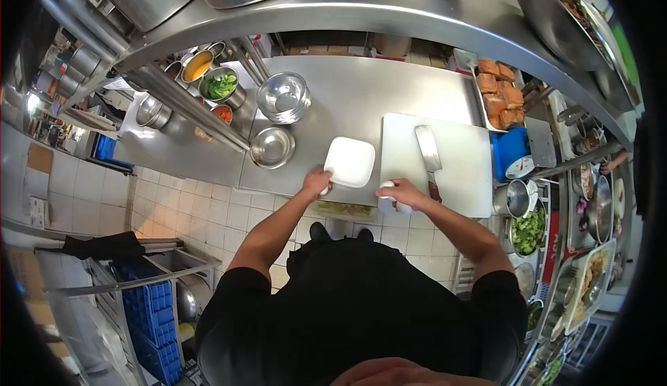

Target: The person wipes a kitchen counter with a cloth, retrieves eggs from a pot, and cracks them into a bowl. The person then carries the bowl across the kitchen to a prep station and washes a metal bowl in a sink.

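A white square container (pixel 349 162) sits on the steel counter. Beside its near left corner, my left hand (pixel 317 182) is closed round a small white thing that looks like an egg (pixel 324 191), mostly hidden by the fingers. My right hand (pixel 404 194) is closed on white rounded things that look like eggs; one egg (pixel 386 187) shows at the fingertips and another under the palm. This hand is over the near left edge of a white cutting board (pixel 462 157). A cleaver (pixel 428 148) lies on the board, its handle pointing toward me.
Stacked steel bowls (pixel 283 98) and a single steel bowl (pixel 272 148) stand left of the container. To the right are a tray of browned meat blocks (pixel 500 94), a blue scale (pixel 512 152) and chopped greens (pixel 528 231). A steel shelf (pixel 333 14) runs overhead on posts.
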Action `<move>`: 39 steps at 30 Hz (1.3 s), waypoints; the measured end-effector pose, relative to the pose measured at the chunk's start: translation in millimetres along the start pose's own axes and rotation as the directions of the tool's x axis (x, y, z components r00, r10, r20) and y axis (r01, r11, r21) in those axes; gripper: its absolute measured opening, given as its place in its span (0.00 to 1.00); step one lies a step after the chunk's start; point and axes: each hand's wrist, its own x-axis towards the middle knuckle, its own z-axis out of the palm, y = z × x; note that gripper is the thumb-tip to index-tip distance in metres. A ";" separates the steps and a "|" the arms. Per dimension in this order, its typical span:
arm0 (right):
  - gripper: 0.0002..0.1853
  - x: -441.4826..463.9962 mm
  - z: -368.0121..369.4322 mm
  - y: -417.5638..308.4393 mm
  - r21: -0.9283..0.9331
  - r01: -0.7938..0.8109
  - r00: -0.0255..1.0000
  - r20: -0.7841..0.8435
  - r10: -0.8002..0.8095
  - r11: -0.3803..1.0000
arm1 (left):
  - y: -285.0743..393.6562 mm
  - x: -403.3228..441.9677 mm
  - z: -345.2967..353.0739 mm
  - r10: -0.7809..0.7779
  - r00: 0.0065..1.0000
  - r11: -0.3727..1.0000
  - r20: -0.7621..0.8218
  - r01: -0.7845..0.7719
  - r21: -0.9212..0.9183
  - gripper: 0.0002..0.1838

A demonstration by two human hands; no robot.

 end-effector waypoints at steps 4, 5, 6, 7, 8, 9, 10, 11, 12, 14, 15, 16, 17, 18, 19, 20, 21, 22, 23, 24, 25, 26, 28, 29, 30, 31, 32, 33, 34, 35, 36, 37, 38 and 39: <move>0.19 2.7 11.8 6.1 0.195 0.049 0.992 -0.124 -0.025 0.980 | 21.5 20.1 26.7 -0.026 0.999 0.997 -0.047 0.022 -0.073 0.10; 0.19 3.3 16.4 9.3 0.242 0.066 0.988 -0.154 -0.028 0.968 | 21.7 21.9 31.8 -0.025 0.999 0.996 -0.048 0.021 -0.086 0.10; 0.19 4.3 21.9 12.1 0.290 0.084 0.982 -0.186 -0.030 0.953 | 24.4 18.9 34.6 -0.025 0.999 0.995 -0.048 0.020 -0.097 0.11; 0.19 4.9 25.9 13.3 0.335 0.107 0.975 -0.221 -0.032 0.936 | 27.5 15.2 34.8 -0.041 0.999 0.994 -0.005 0.040 -0.100 0.13; 0.19 4.4 28.2 14.2 0.350 0.113 0.971 -0.238 -0.028 0.930 | 30.9 11.7 31.9 -0.104 0.994 0.990 0.042 0.107 -0.091 0.14; 0.19 1.7 31.1 13.8 0.363 0.116 0.967 -0.253 -0.022 0.924 | 34.4 6.2 27.0 -0.168 0.982 0.981 0.088 0.175 -0.081 0.14; 0.19 -0.7 34.7 14.3 0.375 0.115 0.964 -0.265 -0.013 0.920 | 33.1 2.5 20.8 -0.235 0.963 0.967 0.131 0.245 -0.070 0.15; 0.19 -4.0 37.7 13.6 0.345 0.109 0.960 -0.280 -0.009 0.932 | 26.7 -1.4 12.5 -0.273 0.942 0.928 0.197 0.312 -0.203 0.13; 0.19 -7.9 39.5 9.4 0.316 0.104 0.955 -0.295 -0.007 0.943 | 18.6 -6.9 2.2 -0.300 0.917 0.867 0.263 0.377 -0.327 0.12; 0.18 -5.7 45.0 8.2 0.244 0.103 0.950 -0.312 -0.022 0.964 | -5.9 -23.2 -20.7 -0.245 0.908 0.754 0.339 0.398 -0.522 0.11; 0.18 -2.1 45.6 7.5 0.198 0.110 0.947 -0.318 -0.042 0.974 | -21.4 -35.1 -32.0 -0.168 0.925 0.714 0.341 0.353 -0.604 0.11; 0.17 1.6 44.8 6.4 0.148 0.116 0.944 -0.324 -0.063 0.982 | -34.5 -45.2 -41.8 -0.089 0.938 0.663 0.336 0.308 -0.682 0.11; 0.17 8.6 44.7 7.9 0.126 0.130 0.935 -0.347 -0.079 0.983 | -46.3 -53.3 -51.5 -0.091 0.944 0.630 0.319 0.302 -0.716 0.11; 0.17 11.5 45.3 6.9 0.116 0.138 0.931 -0.354 -0.089 0.984 | -61.6 -67.8 -62.1 -0.103 0.948 0.592 0.300 0.301 -0.748 0.12; 0.17 15.3 44.9 3.2 0.105 0.145 0.929 -0.357 -0.099 0.984 | -73.7 -84.2 -68.8 -0.119 0.954 0.553 0.277 0.295 -0.779 0.13; 0.17 19.7 42.7 -2.4 0.088 0.162 0.925 -0.361 -0.120 0.983 | -80.8 -96.4 -70.5 -0.166 0.959 0.533 0.231 0.284 -0.797 0.14; 0.17 23.0 42.8 -6.8 0.091 0.175 0.913 -0.389 -0.127 0.980 | -83.1 -109.1 -70.9 -0.210 0.961 0.515 0.181 0.266 -0.815 0.15; 0.17 26.6 39.2 -9.4 0.066 0.179 0.910 -0.390 -0.140 0.982 | -83.7 -118.6 -70.8 -0.250 0.960 0.498 0.128 0.241 -0.833 0.15; 0.17 31.6 35.2 -10.3 0.039 0.185 0.908 -0.390 -0.155 0.982 | -84.9 -124.8 -69.9 -0.268 0.954 0.466 0.134 0.250 -0.849 0.15; 0.17 36.2 30.7 -10.6 0.010 0.194 0.905 -0.387 -0.175 0.981 | -86.7 -128.1 -66.7 -0.269 0.954 0.443 0.134 0.245 -0.863 0.15; 0.16 40.9 24.8 -11.3 -0.031 0.197 0.903 -0.385 -0.193 0.980 | -87.6 -130.0 -61.0 -0.266 0.955 0.416 0.131 0.236 -0.878 0.14; 0.16 44.8 21.7 -8.7 -0.067 0.195 0.903 -0.377 -0.206 0.978 | -90.3 -135.4 -55.0 -0.272 0.954 0.388 0.126 0.228 -0.893 0.14; 0.17 54.8 14.9 -6.6 -0.148 0.200 0.909 -0.340 -0.240 0.969 | -98.9 -129.6 -39.3 -0.277 0.959 0.496 0.054 0.191 -0.847 0.12; 0.17 59.1 12.0 -3.6 -0.189 0.203 0.915 -0.314 -0.255 0.961 | -104.2 -126.1 -31.0 -0.282 0.959 0.550 0.019 0.178 -0.816 0.12; 0.18 61.7 8.3 -0.9 -0.229 0.204 0.920 -0.288 -0.266 0.952 | -99.8 -127.3 -19.6 -0.277 0.960 0.602 -0.044 0.138 -0.787 0.12; 0.21 60.8 5.4 -3.9 -0.284 0.207 0.921 -0.265 -0.284 0.936 | -89.7 -126.8 -7.9 -0.270 0.957 0.653 -0.105 0.101 -0.751 0.12; 0.23 59.6 3.2 -5.7 -0.336 0.208 0.923 -0.242 -0.298 0.919 | -82.1 -125.7 -0.3 -0.264 0.951 0.702 -0.164 0.073 -0.708 0.12; 0.26 58.2 2.0 -6.6 -0.387 0.207 0.926 -0.219 -0.307 0.899 | -80.5 -121.1 2.9 -0.226 0.962 0.715 -0.152 0.058 -0.697 0.13; 0.26 58.7 0.3 -5.7 -0.399 0.230 0.921 -0.205 -0.331 0.887 | -70.1 -121.4 9.4 -0.192 0.963 0.758 -0.191 0.022 -0.652 0.14; 0.26 59.9 -1.6 -5.1 -0.412 0.254 0.915 -0.192 -0.355 0.875 | -59.9 -121.2 17.5 -0.156 0.962 0.798 -0.226 -0.013 -0.603 0.14; 0.26 61.7 -3.2 -4.4 -0.423 0.276 0.908 -0.179 -0.379 0.863 | -52.3 -120.4 23.8 -0.118 0.959 0.834 -0.257 -0.045 -0.550 0.15; 0.27 64.8 -5.0 -4.9 -0.430 0.277 0.913 -0.161 -0.375 0.859 | -63.5 -106.3 25.7 0.096 0.925 0.939 -0.369 -0.207 -0.274 0.15; 0.27 67.8 -7.3 -5.4 -0.438 0.275 0.918 -0.145 -0.369 0.856 | -88.2 -83.9 26.7 0.322 0.856 0.941 -0.406 -0.338 0.034 0.15; 0.27 69.0 -8.8 -3.7 -0.447 0.272 0.923 -0.130 -0.362 0.852 | -103.5 -72.1 29.8 0.535 0.763 0.839 -0.364 -0.426 0.339 0.16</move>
